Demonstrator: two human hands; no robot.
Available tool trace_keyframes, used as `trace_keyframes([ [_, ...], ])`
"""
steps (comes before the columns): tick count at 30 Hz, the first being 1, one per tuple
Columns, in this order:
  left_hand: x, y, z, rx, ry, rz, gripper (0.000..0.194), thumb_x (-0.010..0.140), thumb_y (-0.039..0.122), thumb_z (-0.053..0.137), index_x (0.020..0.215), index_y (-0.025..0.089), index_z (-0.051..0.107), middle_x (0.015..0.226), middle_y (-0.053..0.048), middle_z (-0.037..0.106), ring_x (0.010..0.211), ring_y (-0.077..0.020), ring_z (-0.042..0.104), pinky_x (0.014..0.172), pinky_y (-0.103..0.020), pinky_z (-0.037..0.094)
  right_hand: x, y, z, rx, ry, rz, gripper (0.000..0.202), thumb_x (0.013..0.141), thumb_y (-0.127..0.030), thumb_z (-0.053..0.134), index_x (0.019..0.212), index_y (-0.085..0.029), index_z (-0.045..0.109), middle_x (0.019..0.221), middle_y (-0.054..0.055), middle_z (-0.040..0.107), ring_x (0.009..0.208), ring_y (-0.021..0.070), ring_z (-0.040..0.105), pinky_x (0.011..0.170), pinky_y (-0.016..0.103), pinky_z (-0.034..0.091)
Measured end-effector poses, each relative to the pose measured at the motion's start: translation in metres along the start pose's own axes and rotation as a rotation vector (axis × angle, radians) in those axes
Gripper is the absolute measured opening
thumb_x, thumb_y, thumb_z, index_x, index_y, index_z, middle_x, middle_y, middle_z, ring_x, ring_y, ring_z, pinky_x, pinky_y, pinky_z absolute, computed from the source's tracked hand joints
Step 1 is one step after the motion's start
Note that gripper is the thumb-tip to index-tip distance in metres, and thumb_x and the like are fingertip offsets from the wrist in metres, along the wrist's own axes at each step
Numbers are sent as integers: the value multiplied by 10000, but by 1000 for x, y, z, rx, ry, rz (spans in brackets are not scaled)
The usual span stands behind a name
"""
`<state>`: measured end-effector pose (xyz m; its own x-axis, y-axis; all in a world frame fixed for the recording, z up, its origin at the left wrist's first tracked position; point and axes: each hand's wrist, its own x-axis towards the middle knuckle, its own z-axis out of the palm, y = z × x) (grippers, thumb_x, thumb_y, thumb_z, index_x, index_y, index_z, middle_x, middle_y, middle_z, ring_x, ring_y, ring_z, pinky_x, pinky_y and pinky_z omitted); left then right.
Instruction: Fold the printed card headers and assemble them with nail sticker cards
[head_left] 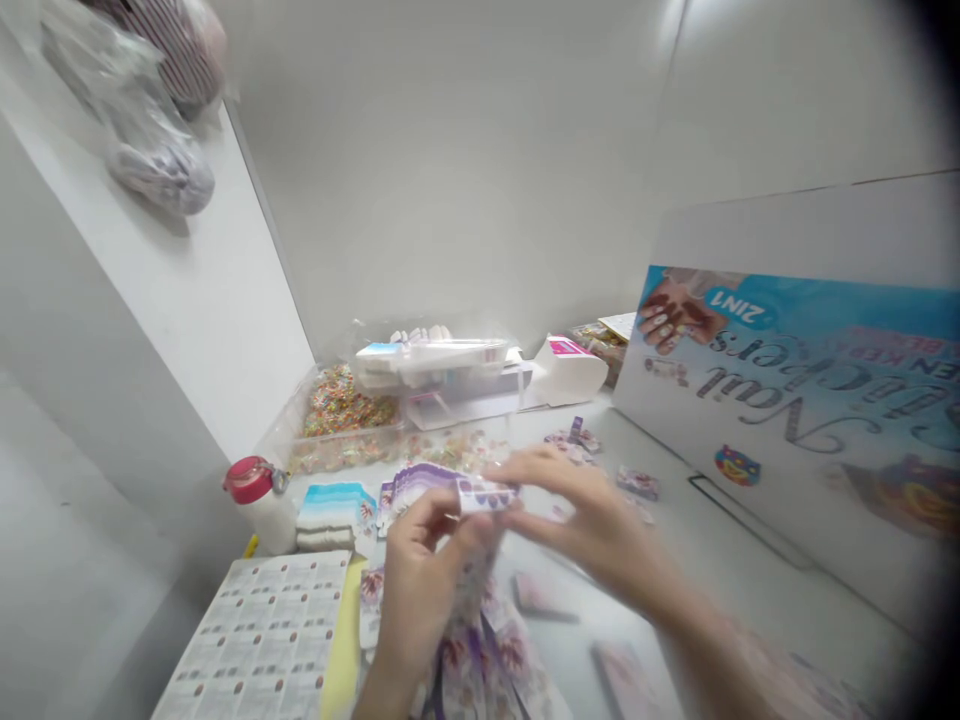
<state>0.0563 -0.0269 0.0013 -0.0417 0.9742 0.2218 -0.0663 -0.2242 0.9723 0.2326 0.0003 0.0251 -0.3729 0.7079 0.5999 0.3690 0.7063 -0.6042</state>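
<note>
A small white-and-purple printed box (pixel 486 495) is up in front of me above the table. My left hand (pixel 429 560) pinches its left end between thumb and fingers. At the other end, the fingertips of my right hand (pixel 581 515) close on the box, slightly blurred. Below my hands lie many flat purple-and-white printed cards (pixel 480 665), overlapping one another. Just behind my left hand stands a fanned stack of purple cards (pixel 424 482). Several finished-looking small packs (pixel 544 597) lie to the right, smeared by motion.
A sheet of white labels (pixel 262 630) lies left, near a stack of blue cards (pixel 336 510) and a red-lidded bottle (pixel 262 505). Behind are a clear bin of colourful small pieces (pixel 349 405) and stacked plastic trays (pixel 442 365). A large printed carton (pixel 787 380) stands right.
</note>
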Motion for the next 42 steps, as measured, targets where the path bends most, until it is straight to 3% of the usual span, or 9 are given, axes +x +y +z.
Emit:
trace_keyframes([
  [4, -2, 12, -10, 191, 164, 220, 169, 768, 298, 664, 905, 209, 622, 978, -35, 635, 909, -178, 579, 812, -248, 441, 3, -4, 5, 96, -10, 152, 275, 896, -397, 523, 787, -218, 701, 729, 3, 655, 686, 143, 599, 642, 251, 463],
  [8, -1, 16, -19, 234, -61, 79, 328, 796, 292, 621, 1121, 242, 629, 960, -33, 676, 851, -172, 614, 760, -242, 468, 5, -3, 12, 202, -25, 237, 415, 904, -420, 494, 610, -173, 652, 568, -16, 582, 552, 110, 538, 521, 220, 409],
  [13, 4, 13, -20, 203, 8, 23, 174, 806, 268, 600, 930, 201, 702, 725, 2, 676, 618, -116, 556, 575, -189, 423, 7, 0, 18, 290, 30, 155, 138, 836, -309, 632, 909, -239, 726, 752, 6, 663, 646, 123, 597, 572, 234, 481],
  [18, 7, 14, -18, -58, 101, -31, 129, 781, 219, 601, 813, 190, 722, 858, -26, 713, 730, -135, 610, 654, -195, 449, 6, -3, 13, 149, -74, -179, 343, 896, -95, 464, 1063, -297, 685, 1091, 41, 652, 964, 158, 610, 789, 305, 505],
  [22, 4, 18, -20, -272, -10, -159, 187, 801, 275, 597, 919, 196, 720, 894, -45, 708, 793, -163, 631, 689, -219, 481, 5, -7, 13, 72, 11, -237, 317, 835, -59, 526, 1048, -253, 659, 1024, 35, 686, 963, 180, 593, 836, 343, 470],
  [28, 3, 24, -14, 112, -88, 52, 165, 791, 317, 626, 803, 169, 696, 815, -41, 645, 774, -172, 596, 684, -233, 481, 6, -4, 18, 318, 78, 249, 209, 822, -351, 628, 701, -182, 648, 651, 8, 613, 590, 132, 556, 540, 251, 443],
  [31, 4, 20, -9, 102, -55, -14, 218, 801, 368, 614, 816, 154, 651, 750, -40, 663, 733, -188, 639, 678, -266, 504, 8, 0, 23, 513, 14, 388, 231, 773, -398, 684, 814, -173, 648, 671, 1, 598, 572, 114, 545, 492, 221, 434],
  [35, 5, 15, -7, -95, 19, -169, 439, 783, 364, 637, 1161, 165, 536, 667, -22, 703, 593, -206, 682, 628, -318, 534, 10, 2, 26, 477, 56, 233, 159, 823, -331, 645, 894, -190, 667, 764, 22, 599, 617, 115, 547, 543, 236, 466],
  [42, 4, 23, -24, -196, -14, -128, 142, 776, 248, 603, 880, 171, 663, 795, -36, 699, 636, -149, 633, 576, -215, 464, 8, 3, 21, 136, -31, -179, 377, 897, -82, 438, 1098, -308, 663, 906, 42, 617, 796, 155, 588, 663, 285, 494],
])
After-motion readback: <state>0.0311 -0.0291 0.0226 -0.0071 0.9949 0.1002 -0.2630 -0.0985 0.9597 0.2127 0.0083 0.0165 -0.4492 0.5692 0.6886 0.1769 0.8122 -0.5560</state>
